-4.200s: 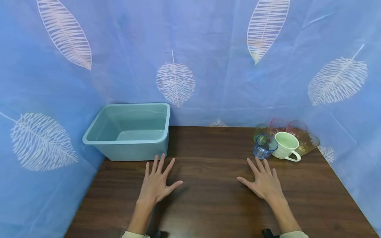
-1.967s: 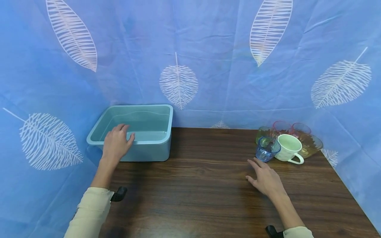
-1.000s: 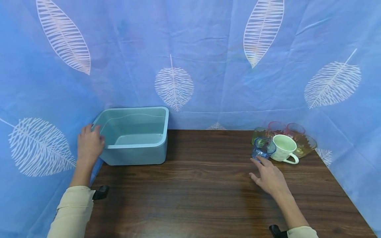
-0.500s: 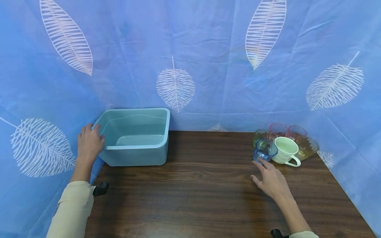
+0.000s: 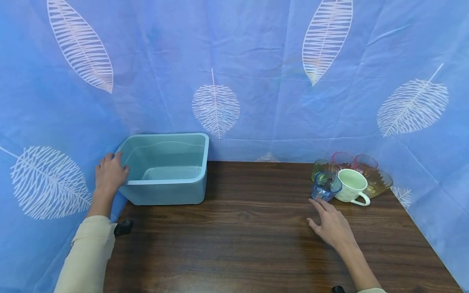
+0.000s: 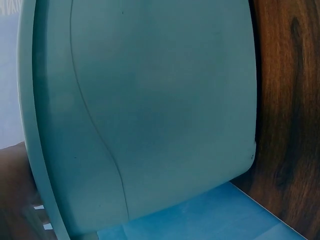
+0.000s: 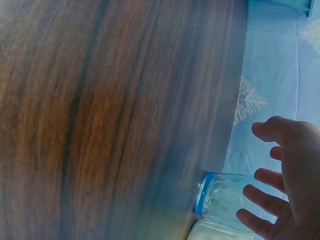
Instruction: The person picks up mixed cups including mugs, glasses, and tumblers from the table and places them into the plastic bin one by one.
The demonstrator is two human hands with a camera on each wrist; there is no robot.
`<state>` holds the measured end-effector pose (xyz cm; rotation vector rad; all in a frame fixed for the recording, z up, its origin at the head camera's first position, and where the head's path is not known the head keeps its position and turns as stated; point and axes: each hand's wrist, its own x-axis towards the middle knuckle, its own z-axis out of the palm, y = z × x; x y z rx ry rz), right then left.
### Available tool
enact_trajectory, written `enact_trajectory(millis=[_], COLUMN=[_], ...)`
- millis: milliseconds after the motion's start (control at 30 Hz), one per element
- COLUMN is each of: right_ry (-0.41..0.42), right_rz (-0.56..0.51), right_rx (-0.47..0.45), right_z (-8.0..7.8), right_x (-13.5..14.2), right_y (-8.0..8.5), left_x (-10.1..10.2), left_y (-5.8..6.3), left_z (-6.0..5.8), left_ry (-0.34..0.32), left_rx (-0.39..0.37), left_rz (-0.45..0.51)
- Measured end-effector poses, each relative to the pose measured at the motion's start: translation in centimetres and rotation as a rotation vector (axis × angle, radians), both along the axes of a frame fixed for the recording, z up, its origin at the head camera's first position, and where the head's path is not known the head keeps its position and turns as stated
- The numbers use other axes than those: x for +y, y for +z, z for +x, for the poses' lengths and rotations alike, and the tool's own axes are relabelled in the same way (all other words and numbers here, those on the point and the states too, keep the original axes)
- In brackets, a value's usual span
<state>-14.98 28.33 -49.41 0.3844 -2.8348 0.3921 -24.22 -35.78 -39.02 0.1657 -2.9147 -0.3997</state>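
My left hand [image 5: 110,173] grips the left rim of a teal plastic basin [image 5: 165,194] at the back left of the table, its thumb toward the inner side. In the left wrist view, the basin's wall [image 6: 160,110] fills most of the frame, and part of the hand [image 6: 17,192] shows at the rim. My right hand [image 5: 334,226] hovers with spread, relaxed fingers just in front of a blue clear cup [image 5: 325,190]. The right wrist view has that cup [image 7: 217,197] beyond the fingers, with nothing in the hand [image 7: 295,180].
Beside the blue cup stands a pale green mug [image 5: 348,189], handle to the right. Behind them cluster a green cup [image 5: 318,167], pinkish clear cups [image 5: 342,158] and an amber vessel [image 5: 381,183]. A blue leaf-patterned cloth [image 5: 256,101] hangs behind the brown wooden table [image 5: 234,244].
My left hand has gone from over the table's front to the basin's left rim and taken hold there. The right hand has stayed near the blue cup, its fingers more relaxed.
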Motion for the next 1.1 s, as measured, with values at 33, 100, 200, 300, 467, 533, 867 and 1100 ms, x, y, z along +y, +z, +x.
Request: enact_trajectory(millis=[33, 100, 200, 300, 467, 533, 867, 1100], right_ry=[0.0, 0.0, 0.001, 0.001, -0.007, -0.013, -0.025, -0.029], right_rz=[-0.004, -0.008, -0.004, -0.002, -0.022, -0.024, -0.016, -0.027], right_rx=[0.005, 0.013, 0.022, 0.028, -0.01, -0.031, -0.015, -0.012], right_z=[0.0, 0.1, 0.1, 0.1, 0.0, 0.1, 0.3, 0.4], right_x=[0.0, 0.0, 0.1, 0.0, -0.5, -0.8, -0.7, -0.4], right_y=[-0.1, -0.2, -0.3, -0.3, -0.3, -0.3, -0.7, -0.5], left_x=[-0.1, -0.2, -0.3, -0.6, -1.3, -1.5, -1.7, -1.1], left_y=[0.0, 0.0, -0.1, -0.1, -0.3, -0.3, -0.8, -0.4], left_z=[-0.1, -0.2, -0.4, -0.8, -1.3, -1.4, -1.7, -1.8], left_ry=[-0.004, -0.01, -0.008, -0.003, 0.026, 0.036, 0.063, 0.091], left_rx=[-0.006, -0.019, -0.037, -0.04, 0.001, 0.029, 0.07, 0.056], left_rz=[0.005, 0.016, 0.031, 0.05, 0.111, 0.136, 0.169, 0.177])
